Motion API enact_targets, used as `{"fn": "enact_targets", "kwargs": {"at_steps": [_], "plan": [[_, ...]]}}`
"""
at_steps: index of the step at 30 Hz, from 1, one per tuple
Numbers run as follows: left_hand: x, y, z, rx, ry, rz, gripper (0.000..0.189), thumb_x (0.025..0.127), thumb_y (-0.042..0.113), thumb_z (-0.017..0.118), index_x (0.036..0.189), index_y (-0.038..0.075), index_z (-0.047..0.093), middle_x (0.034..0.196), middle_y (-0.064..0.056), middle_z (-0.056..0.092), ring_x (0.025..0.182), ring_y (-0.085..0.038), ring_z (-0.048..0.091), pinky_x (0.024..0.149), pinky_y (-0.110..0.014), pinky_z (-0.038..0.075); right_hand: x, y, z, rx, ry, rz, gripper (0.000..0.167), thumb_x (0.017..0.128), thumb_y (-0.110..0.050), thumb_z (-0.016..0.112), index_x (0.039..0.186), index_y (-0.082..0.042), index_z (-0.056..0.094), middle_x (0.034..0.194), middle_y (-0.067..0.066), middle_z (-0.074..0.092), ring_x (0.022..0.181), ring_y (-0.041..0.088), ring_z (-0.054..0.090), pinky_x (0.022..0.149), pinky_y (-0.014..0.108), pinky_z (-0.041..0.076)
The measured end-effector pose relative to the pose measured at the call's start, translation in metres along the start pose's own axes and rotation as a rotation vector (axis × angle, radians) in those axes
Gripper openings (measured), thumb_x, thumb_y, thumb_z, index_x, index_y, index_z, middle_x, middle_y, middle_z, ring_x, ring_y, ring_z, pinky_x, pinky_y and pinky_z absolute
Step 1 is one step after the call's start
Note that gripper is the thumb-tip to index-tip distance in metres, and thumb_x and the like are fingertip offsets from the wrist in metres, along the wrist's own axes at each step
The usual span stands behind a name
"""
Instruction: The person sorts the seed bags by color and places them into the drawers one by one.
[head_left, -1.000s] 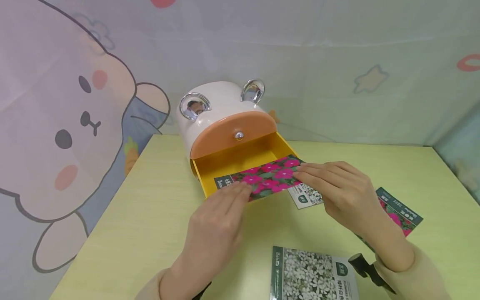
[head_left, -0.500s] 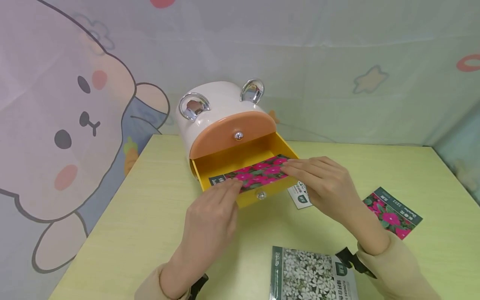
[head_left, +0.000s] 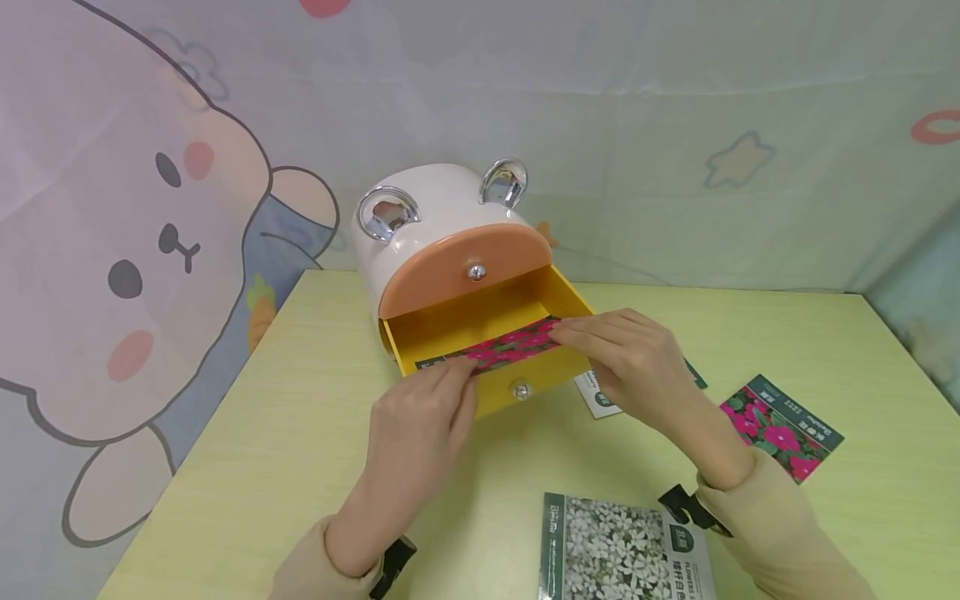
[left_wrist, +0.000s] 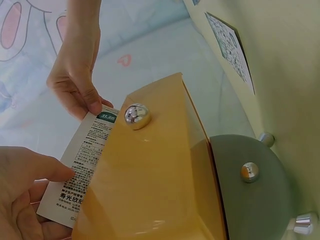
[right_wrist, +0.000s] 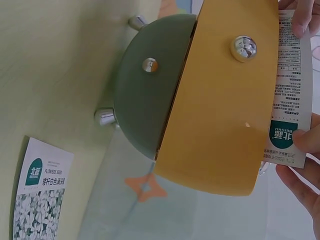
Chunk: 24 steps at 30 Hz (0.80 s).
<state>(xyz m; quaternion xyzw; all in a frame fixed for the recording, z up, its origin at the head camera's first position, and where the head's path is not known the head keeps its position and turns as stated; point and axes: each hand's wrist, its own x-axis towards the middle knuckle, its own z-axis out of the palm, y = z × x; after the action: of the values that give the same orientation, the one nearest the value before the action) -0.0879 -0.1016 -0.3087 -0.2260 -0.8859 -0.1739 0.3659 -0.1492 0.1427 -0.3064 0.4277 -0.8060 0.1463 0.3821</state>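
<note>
A seed packet with pink flowers is pinched at its left end by my left hand and at its right end by my right hand. It tilts over the front wall of the pulled-out yellow drawer, its far edge down inside. The thumbs press the packet's printed back in the left wrist view. Behind the drawer stands the rounded white cabinet with chrome ears. In the right wrist view, the right fingers hold the packet near its green logo.
A white-flower packet lies at the table's front. Another pink-flower packet lies to the right. Beside the drawer, a further white-flower packet is partly hidden by the right hand. A green lower drawer is shut beneath the yellow one.
Both hands have moved slightly left and toward the cabinet, lowering the pink-flower packet further into the drawer. The drawer's front and knob, covered earlier, now show.
</note>
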Motion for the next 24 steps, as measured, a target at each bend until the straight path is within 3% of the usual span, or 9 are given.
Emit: {"fn": "enact_targets", "kwargs": {"at_steps": [7, 14, 24], "plan": [[0.004, -0.006, 0.003, 0.0, -0.024, -0.026, 0.015, 0.09, 0.023, 0.067, 0.092, 0.008, 0.071, 0.081, -0.001, 0.073, 0.06, -0.014, 0.063, 0.051, -0.025, 0.052, 0.005, 0.004, 0.011, 0.001, 0.024, 0.007, 0.034, 0.073, 0.01, 0.071, 0.103, -0.006, 0.074, 0.096, 0.006, 0.076, 0.084, 0.023, 0.072, 0.075, 0.037, 0.058], [0.008, -0.014, 0.001, -0.019, -0.131, -0.086, 0.017, 0.093, 0.026, 0.063, 0.09, 0.012, 0.07, 0.07, 0.002, 0.067, 0.055, -0.013, 0.057, 0.046, -0.025, 0.046, 0.008, 0.008, 0.019, 0.0, -0.015, 0.002, 0.032, 0.074, 0.004, 0.076, 0.104, -0.006, 0.075, 0.097, 0.006, 0.076, 0.087, 0.023, 0.072, 0.078, 0.038, 0.059], [0.013, -0.02, 0.002, -0.043, -0.203, -0.142, 0.015, 0.093, 0.02, 0.061, 0.096, 0.012, 0.073, 0.078, 0.0, 0.071, 0.062, -0.017, 0.062, 0.05, -0.029, 0.05, 0.015, 0.014, 0.026, -0.002, -0.098, 0.049, 0.032, 0.077, 0.004, 0.074, 0.106, -0.009, 0.074, 0.101, 0.006, 0.076, 0.091, 0.023, 0.072, 0.08, 0.037, 0.059]]}}
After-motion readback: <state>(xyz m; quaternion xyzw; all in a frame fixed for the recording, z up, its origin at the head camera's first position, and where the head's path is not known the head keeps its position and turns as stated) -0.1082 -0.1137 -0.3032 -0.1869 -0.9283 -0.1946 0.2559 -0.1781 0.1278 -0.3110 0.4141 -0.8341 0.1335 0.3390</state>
